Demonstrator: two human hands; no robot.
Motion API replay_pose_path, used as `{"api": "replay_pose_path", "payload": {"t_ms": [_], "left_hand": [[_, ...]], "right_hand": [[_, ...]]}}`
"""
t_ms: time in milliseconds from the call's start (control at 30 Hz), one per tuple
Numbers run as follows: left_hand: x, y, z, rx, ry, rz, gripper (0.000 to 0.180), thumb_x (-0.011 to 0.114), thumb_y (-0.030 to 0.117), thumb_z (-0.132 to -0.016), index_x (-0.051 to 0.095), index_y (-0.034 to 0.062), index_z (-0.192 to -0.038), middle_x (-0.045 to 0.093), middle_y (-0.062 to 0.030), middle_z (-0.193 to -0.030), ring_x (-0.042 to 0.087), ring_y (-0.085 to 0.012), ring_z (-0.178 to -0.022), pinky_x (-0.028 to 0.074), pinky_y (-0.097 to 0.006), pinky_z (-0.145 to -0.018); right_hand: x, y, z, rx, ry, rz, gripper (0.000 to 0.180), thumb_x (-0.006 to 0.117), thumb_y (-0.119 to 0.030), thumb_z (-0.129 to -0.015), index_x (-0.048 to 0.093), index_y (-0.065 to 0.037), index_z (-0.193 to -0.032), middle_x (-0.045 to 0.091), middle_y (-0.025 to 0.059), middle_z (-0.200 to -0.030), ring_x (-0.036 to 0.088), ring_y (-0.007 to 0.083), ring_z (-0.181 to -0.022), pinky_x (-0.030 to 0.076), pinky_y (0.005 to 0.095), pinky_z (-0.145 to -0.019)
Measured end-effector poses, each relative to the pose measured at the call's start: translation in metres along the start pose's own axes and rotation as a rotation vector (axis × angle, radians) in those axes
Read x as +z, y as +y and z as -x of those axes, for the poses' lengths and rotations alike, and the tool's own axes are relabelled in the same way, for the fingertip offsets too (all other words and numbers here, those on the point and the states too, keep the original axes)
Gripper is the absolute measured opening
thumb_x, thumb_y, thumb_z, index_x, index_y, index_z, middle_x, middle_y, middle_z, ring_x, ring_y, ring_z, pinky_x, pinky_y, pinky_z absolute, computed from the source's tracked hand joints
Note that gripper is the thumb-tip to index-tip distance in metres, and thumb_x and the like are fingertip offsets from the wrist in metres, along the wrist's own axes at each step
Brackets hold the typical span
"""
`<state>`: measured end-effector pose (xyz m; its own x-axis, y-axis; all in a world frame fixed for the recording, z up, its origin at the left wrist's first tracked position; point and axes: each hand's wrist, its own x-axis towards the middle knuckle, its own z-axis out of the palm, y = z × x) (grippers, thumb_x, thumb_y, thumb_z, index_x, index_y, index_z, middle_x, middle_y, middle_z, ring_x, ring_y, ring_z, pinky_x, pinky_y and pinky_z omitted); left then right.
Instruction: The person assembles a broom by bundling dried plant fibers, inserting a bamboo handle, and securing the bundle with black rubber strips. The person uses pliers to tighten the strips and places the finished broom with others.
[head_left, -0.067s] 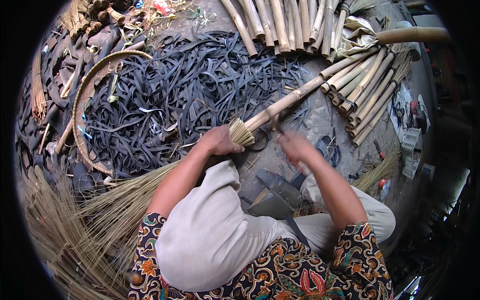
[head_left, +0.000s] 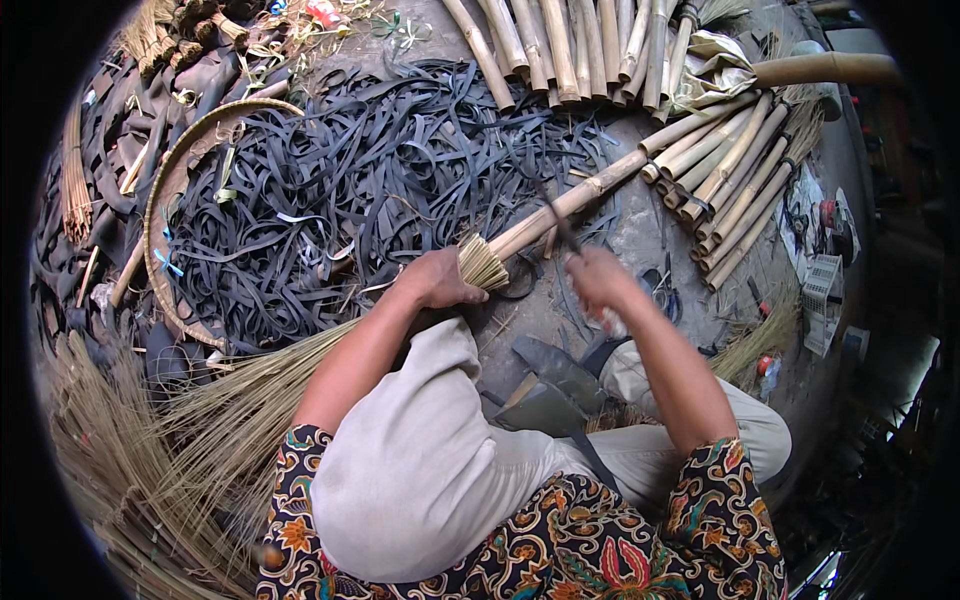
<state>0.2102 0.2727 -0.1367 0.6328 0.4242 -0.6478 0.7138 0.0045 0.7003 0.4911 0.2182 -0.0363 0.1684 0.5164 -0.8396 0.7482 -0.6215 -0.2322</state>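
My left hand (head_left: 440, 281) is closed round a bundle of thin straw-coloured sticks (head_left: 482, 266), whose blunt cut ends face up and right. Its long loose stalks (head_left: 270, 380) fan out under my left forearm. A bamboo pole (head_left: 610, 180) runs from the bundle up to the right; whether it touches the sticks I cannot tell. In my right hand (head_left: 603, 282), closed and slightly blurred, is a slender dark tool (head_left: 566, 232) that crosses in front of the pole. The tool's kind is not clear from its blurred outline.
Black rubber strips (head_left: 400, 150) heap over a round woven tray (head_left: 158, 195) on the left. Bamboo tubes (head_left: 565, 50) lie at the far side, with more bamboo tubes (head_left: 735, 180) at right. Dark curved rubber pieces (head_left: 550, 385) rest by my legs. Scissors (head_left: 672, 305) lie beyond my right wrist.
My right hand has moved a little away from me and to the right, and the dark tool has swung with it. My left hand and the bundle stay in place.
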Motion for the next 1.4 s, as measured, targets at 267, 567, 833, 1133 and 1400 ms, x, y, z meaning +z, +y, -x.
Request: {"api": "replay_pose_path", "payload": {"t_ms": [267,567,833,1133,1400], "left_hand": [[0.003,-0.005,-0.004,0.023,0.041,-0.024,0.074,0.089,0.048,-0.071,0.069,0.0044,-0.127,0.076,-0.0251,-0.115,0.073,-0.0420,-0.108,0.056,-0.047,-0.095],[-0.005,0.024,0.018,-0.246,0.133,-0.214,0.085,0.090,0.055,-0.071,0.063,-0.0044,-0.126,0.075,-0.0266,-0.119,0.073,-0.0420,-0.110,0.057,-0.049,-0.097],[0.004,0.004,0.010,-0.120,-0.003,-0.113,0.070,0.090,0.046,-0.070,0.069,-0.0022,-0.117,0.076,-0.0261,-0.109,0.074,-0.0419,-0.103,0.058,-0.049,-0.089],[0.034,-0.010,-0.001,-0.099,0.322,-0.147,0.061,0.089,0.042,-0.066,0.078,0.0008,-0.109,0.080,-0.0174,-0.101,0.078,-0.0314,-0.095,0.062,-0.044,-0.084],[0.012,-0.002,-0.017,-0.024,-0.089,-0.067,0.061,0.091,0.041,-0.067,0.080,0.0017,-0.113,0.078,-0.0196,-0.115,0.074,-0.0344,-0.106,0.059,-0.045,-0.090]], "right_hand": [[-0.001,0.002,0.016,-0.234,-0.414,0.210,0.052,0.042,-0.032,-0.109,0.067,0.008,-0.085,0.070,0.0189,-0.063,0.073,0.0329,-0.056,0.060,0.0466,-0.059],[0.056,-0.014,0.034,-0.279,-0.168,0.187,0.046,0.046,-0.029,-0.106,0.069,0.011,-0.101,0.069,0.0389,-0.101,0.067,0.0551,-0.106,0.052,0.0576,-0.096],[0.081,0.014,0.024,-0.367,-0.073,0.136,0.039,0.048,-0.031,-0.106,0.065,0.004,-0.104,0.070,0.0336,-0.091,0.068,0.0535,-0.092,0.053,0.0554,-0.082],[0.094,0.018,0.013,-0.219,-0.061,0.161,0.038,0.052,-0.031,-0.107,0.068,0.003,-0.115,0.071,0.0310,-0.096,0.069,0.0491,-0.096,0.052,0.0539,-0.082],[0.099,0.045,0.001,-0.486,0.157,-0.034,0.031,0.052,-0.030,-0.110,0.064,-0.002,-0.104,0.054,0.0025,-0.062,0.053,0.0143,-0.046,0.043,0.0310,-0.044]]}}
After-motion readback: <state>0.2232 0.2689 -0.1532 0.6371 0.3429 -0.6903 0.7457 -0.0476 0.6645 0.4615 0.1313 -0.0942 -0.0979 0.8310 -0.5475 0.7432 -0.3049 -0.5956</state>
